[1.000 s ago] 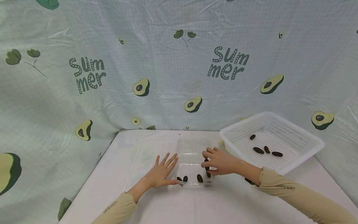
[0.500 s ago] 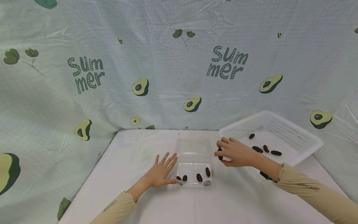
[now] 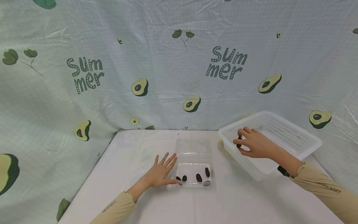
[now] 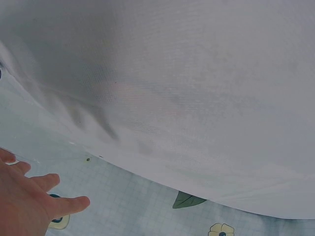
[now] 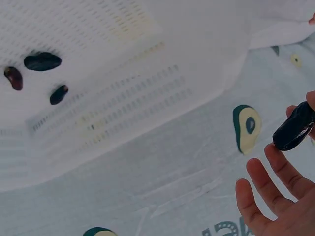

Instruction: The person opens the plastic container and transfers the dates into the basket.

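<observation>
Behind the white table (image 3: 156,205) hangs a pale curtain (image 3: 162,56) printed with avocados (image 3: 139,86). Your left hand (image 3: 160,174), with fingers straight and spread, lies at the left side of the clear box (image 3: 193,168). To the right of this box, your right hand (image 3: 258,144) pinches one dark date (image 3: 239,142) between thumb and finger, near the white basket (image 3: 291,130). Other dates (image 3: 199,177) lie inside the box.
</observation>
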`<state>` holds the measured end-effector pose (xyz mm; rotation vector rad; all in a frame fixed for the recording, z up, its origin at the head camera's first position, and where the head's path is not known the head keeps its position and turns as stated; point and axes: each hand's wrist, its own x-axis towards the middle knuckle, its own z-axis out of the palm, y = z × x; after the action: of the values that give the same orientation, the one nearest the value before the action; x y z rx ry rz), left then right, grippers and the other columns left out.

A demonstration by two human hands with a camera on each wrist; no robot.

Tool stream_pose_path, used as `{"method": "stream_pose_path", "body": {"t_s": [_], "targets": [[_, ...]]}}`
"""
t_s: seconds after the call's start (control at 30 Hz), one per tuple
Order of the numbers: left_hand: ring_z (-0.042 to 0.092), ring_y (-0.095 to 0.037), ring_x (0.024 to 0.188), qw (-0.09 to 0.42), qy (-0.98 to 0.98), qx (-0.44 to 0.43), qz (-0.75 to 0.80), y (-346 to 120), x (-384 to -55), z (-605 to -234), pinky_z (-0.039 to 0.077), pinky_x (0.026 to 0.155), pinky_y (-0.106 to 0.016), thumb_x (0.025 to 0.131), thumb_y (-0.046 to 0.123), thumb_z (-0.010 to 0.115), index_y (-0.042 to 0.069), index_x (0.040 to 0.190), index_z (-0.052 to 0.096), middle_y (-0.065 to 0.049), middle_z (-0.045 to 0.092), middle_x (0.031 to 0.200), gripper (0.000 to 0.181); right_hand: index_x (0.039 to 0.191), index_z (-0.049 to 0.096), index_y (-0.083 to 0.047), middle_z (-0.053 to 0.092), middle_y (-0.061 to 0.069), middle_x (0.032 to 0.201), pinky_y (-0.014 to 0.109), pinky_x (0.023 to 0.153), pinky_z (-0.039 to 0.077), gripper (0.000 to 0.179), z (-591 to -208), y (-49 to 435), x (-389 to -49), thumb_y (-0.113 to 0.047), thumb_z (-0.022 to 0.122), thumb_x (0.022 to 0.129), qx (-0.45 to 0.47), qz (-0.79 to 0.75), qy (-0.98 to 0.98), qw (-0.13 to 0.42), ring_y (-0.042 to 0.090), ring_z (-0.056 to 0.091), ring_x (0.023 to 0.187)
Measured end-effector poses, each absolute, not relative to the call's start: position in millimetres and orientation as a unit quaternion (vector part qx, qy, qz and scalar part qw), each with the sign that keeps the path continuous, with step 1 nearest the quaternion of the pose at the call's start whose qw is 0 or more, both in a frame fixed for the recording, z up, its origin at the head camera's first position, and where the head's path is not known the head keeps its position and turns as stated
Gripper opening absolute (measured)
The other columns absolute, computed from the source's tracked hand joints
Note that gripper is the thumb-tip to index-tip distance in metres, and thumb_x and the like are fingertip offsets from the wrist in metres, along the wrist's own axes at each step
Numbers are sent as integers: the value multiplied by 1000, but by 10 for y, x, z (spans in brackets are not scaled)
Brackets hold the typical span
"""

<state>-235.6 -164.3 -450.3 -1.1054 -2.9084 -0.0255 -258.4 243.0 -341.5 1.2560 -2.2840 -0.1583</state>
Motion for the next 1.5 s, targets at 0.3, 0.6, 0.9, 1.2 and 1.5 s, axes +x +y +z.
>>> {"method": "stream_pose_path", "body": {"t_s": [0.3,0.6,0.9,1.2,1.5], "targets": [[12,-36,137,17,-934,-356,-10,-1648,-2356,-4512,14,98,-67,81,66,40,8,144,13,-6,8,152,89,89,58,-20,45,2,83,25,52,27,24,-3427,2793,-2752,-36,40,90,425,-36,-858,287,16,38,71],[13,-37,137,21,-934,-356,-14,-1647,-2365,-4519,14,99,-66,82,66,40,8,144,13,-6,8,152,89,90,56,-17,43,4,80,25,50,22,15,-3426,3098,-2926,-26,53,79,368,-68,-878,298,18,35,68],[11,-35,138,16,-936,-353,-11,-1653,-2374,-4540,12,100,-65,81,67,38,9,144,13,-2,4,152,89,90,58,-13,43,7,77,32,48,27,24,-3422,3266,-3079,-19,66,69,306,-101,-900,293,23,37,65],[11,-36,137,21,-933,-359,-13,-1652,-2369,-4532,14,99,-66,82,66,38,7,144,14,-7,9,152,89,88,55,-11,42,11,76,34,49,28,18,-3512,3370,-3234,-21,62,76,247,-128,-930,239,24,35,64],[11,-36,137,23,-934,-357,-4,-1657,-2366,-4535,15,99,-66,82,68,35,8,144,13,-6,8,152,90,92,56,-10,40,11,76,35,49,29,17,-3628,3374,-3321,-22,59,80,211,-123,-951,190,23,35,63]]}}
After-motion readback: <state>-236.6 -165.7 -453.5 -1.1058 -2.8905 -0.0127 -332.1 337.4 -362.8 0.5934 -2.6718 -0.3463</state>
